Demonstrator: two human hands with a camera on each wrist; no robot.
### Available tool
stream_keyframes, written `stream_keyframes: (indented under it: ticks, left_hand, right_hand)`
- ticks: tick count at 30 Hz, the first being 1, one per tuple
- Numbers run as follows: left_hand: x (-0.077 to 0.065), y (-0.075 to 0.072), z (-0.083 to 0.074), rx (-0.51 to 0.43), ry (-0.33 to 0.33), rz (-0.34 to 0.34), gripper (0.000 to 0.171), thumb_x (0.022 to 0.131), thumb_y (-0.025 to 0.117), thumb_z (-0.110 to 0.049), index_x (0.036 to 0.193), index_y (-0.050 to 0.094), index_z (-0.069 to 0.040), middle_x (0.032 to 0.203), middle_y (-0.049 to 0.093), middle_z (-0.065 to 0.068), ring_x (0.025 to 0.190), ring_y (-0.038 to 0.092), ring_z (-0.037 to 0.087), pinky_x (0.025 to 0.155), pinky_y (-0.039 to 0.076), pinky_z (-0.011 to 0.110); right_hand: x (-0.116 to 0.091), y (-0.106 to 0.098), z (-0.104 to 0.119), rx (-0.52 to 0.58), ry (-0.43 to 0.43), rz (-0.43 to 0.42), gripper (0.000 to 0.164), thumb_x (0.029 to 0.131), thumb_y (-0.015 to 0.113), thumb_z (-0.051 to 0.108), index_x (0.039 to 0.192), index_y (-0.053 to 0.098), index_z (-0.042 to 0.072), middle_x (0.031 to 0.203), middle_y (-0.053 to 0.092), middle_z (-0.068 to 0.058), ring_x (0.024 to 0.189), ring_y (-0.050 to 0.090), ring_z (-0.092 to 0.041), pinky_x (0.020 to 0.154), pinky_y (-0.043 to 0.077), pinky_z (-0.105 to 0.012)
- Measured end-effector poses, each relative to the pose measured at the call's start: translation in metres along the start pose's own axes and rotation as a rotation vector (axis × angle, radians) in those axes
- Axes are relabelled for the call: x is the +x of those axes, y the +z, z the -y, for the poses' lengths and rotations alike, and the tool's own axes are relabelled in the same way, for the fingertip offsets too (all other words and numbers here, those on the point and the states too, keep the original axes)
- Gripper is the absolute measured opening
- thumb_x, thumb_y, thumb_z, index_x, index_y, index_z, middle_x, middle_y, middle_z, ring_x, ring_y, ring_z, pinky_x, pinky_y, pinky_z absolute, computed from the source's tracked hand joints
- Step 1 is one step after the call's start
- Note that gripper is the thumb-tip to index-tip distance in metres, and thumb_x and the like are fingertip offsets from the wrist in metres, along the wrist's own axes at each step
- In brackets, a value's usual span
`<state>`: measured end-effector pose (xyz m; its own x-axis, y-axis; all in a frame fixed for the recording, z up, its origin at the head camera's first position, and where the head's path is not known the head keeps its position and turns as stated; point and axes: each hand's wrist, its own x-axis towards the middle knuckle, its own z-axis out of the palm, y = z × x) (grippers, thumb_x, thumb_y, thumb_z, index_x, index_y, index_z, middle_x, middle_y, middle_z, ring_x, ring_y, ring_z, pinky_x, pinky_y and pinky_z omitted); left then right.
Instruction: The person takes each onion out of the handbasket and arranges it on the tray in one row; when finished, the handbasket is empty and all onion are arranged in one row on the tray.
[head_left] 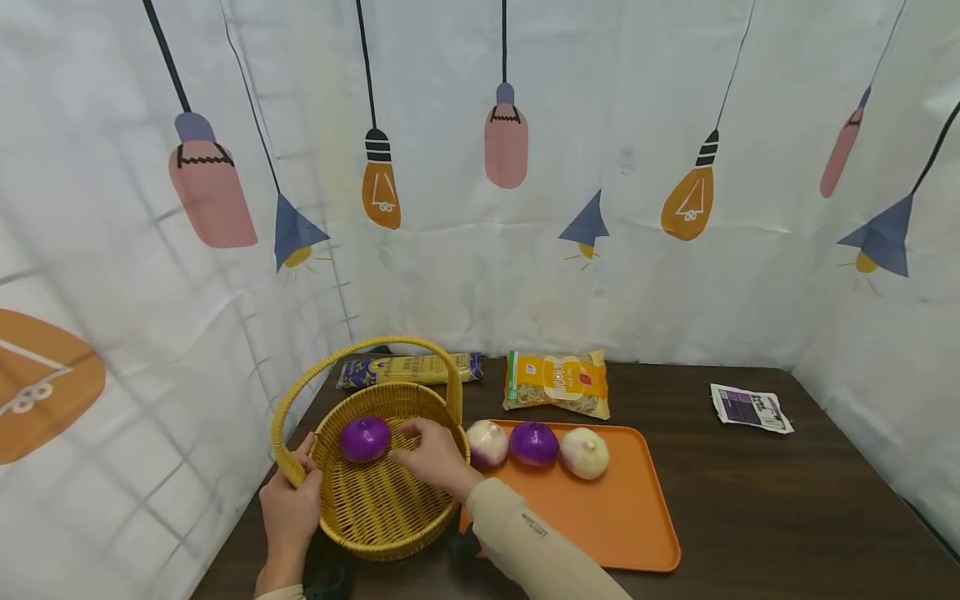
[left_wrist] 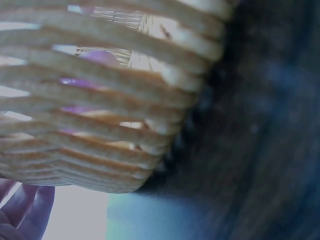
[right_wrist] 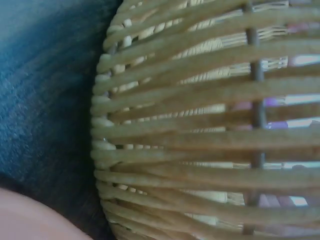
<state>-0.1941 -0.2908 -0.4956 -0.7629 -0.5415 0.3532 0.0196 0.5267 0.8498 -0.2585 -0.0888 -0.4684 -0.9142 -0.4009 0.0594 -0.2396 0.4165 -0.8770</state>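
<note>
A yellow wicker basket (head_left: 386, 508) with a tall arched handle stands at the left of the table. My left hand (head_left: 291, 504) holds its left rim by the foot of the handle. Inside the basket lies a purple onion (head_left: 365, 439). My right hand (head_left: 435, 457) reaches in over the right rim, its fingers loosely bent just right of that onion, with nothing seen between them. In the left wrist view, fingers (left_wrist: 35, 210) show below the woven wall (left_wrist: 100, 115). The right wrist view is mostly filled by the basket's outer wall (right_wrist: 175, 135).
An orange tray (head_left: 592, 525) right of the basket bears a white-and-purple onion (head_left: 487, 443), a purple onion (head_left: 534, 443) and a white onion (head_left: 585, 454). Behind lie a noodle pack (head_left: 412, 369) and a yellow bag (head_left: 557, 383). A small sachet (head_left: 750, 408) lies far right.
</note>
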Motion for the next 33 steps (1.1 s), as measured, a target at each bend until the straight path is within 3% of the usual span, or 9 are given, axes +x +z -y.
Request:
stream_keyframes:
  ticks: [2, 4, 9, 15, 19, 24, 27, 29, 33]
  left_hand:
    - [0.0, -0.002, 0.0, -0.008, -0.012, -0.005, 0.011, 0.091, 0.053, -0.004, 0.086, 0.062, -0.001, 0.133, 0.061, 0.0, 0.104, 0.061, 0.022, 0.072, 0.031, 0.018]
    - [0.0, -0.003, 0.0, -0.009, -0.016, -0.003, 0.011, 0.091, 0.053, -0.004, 0.085, 0.062, -0.001, 0.133, 0.061, 0.001, 0.108, 0.06, 0.023, 0.072, 0.031, 0.018]
    - [0.0, -0.004, 0.0, 0.004, 0.001, -0.007, 0.01, 0.09, 0.054, -0.003, 0.081, 0.057, -0.004, 0.131, 0.062, 0.003, 0.072, 0.055, 0.016, 0.064, 0.032, 0.02]
    - [0.0, -0.002, -0.002, 0.008, 0.022, -0.018, 0.01, 0.089, 0.054, -0.002, 0.081, 0.059, -0.003, 0.131, 0.063, 0.002, 0.071, 0.055, 0.011, 0.067, 0.033, 0.018]
    - [0.001, -0.001, -0.002, 0.0, 0.028, -0.001, 0.01, 0.09, 0.054, -0.003, 0.082, 0.06, -0.002, 0.132, 0.062, 0.001, 0.08, 0.057, 0.01, 0.068, 0.033, 0.018]
    - [0.0, -0.001, -0.001, 0.018, 0.021, 0.002, 0.009, 0.09, 0.054, -0.002, 0.082, 0.058, -0.002, 0.131, 0.063, 0.002, 0.069, 0.051, 0.015, 0.067, 0.033, 0.019]
    - [-0.001, -0.002, -0.001, 0.022, 0.014, 0.011, 0.009, 0.09, 0.053, -0.003, 0.084, 0.06, -0.002, 0.132, 0.062, 0.002, 0.087, 0.061, 0.021, 0.07, 0.032, 0.018]
    - [-0.001, -0.002, 0.0, 0.021, 0.01, 0.015, 0.009, 0.09, 0.053, -0.003, 0.084, 0.06, -0.001, 0.133, 0.061, 0.002, 0.105, 0.059, 0.022, 0.071, 0.031, 0.018]
    - [-0.002, -0.003, 0.001, 0.017, 0.012, 0.016, 0.01, 0.09, 0.052, -0.002, 0.085, 0.061, -0.001, 0.134, 0.061, 0.002, 0.119, 0.057, 0.024, 0.073, 0.031, 0.016]
  right_hand:
    - [0.003, 0.003, 0.001, 0.001, 0.001, -0.01, 0.04, 0.087, 0.073, 0.026, 0.123, 0.064, 0.011, 0.118, 0.065, -0.006, 0.097, 0.058, -0.015, 0.078, 0.048, -0.031]
    - [0.006, 0.006, 0.001, -0.009, -0.007, -0.02, 0.042, 0.086, 0.074, 0.026, 0.123, 0.064, 0.01, 0.117, 0.065, -0.007, 0.095, 0.058, -0.015, 0.077, 0.049, -0.031]
    - [0.01, 0.015, 0.0, -0.061, -0.014, -0.02, 0.049, 0.084, 0.077, 0.028, 0.126, 0.061, 0.008, 0.12, 0.062, -0.008, 0.106, 0.059, -0.021, 0.082, 0.05, -0.033]
    - [0.013, 0.017, 0.002, -0.123, -0.057, 0.028, 0.063, 0.08, 0.08, 0.035, 0.133, 0.056, 0.012, 0.131, 0.058, -0.005, 0.12, 0.053, -0.021, 0.096, 0.045, -0.036]
    - [0.015, 0.016, 0.004, -0.147, -0.105, 0.102, 0.072, 0.079, 0.08, 0.037, 0.141, 0.049, 0.015, 0.139, 0.052, 0.0, 0.127, 0.048, -0.018, 0.102, 0.042, -0.034]
    - [0.015, 0.02, 0.006, -0.145, -0.102, 0.159, 0.08, 0.078, 0.081, 0.035, 0.146, 0.043, 0.018, 0.147, 0.042, -0.001, 0.13, 0.045, -0.018, 0.103, 0.04, -0.034]
    - [0.016, 0.022, 0.006, -0.175, -0.103, 0.18, 0.084, 0.078, 0.081, 0.033, 0.149, 0.039, 0.019, 0.153, 0.035, -0.005, 0.135, 0.04, -0.021, 0.105, 0.039, -0.035]
    - [0.017, 0.024, 0.005, -0.207, -0.124, 0.212, 0.087, 0.079, 0.08, 0.033, 0.152, 0.036, 0.019, 0.157, 0.029, -0.007, 0.14, 0.035, -0.023, 0.107, 0.037, -0.037]
    - [0.019, 0.026, 0.004, -0.241, -0.169, 0.286, 0.089, 0.08, 0.078, 0.035, 0.154, 0.03, 0.023, 0.162, 0.021, -0.003, 0.145, 0.025, -0.022, 0.111, 0.031, -0.038]
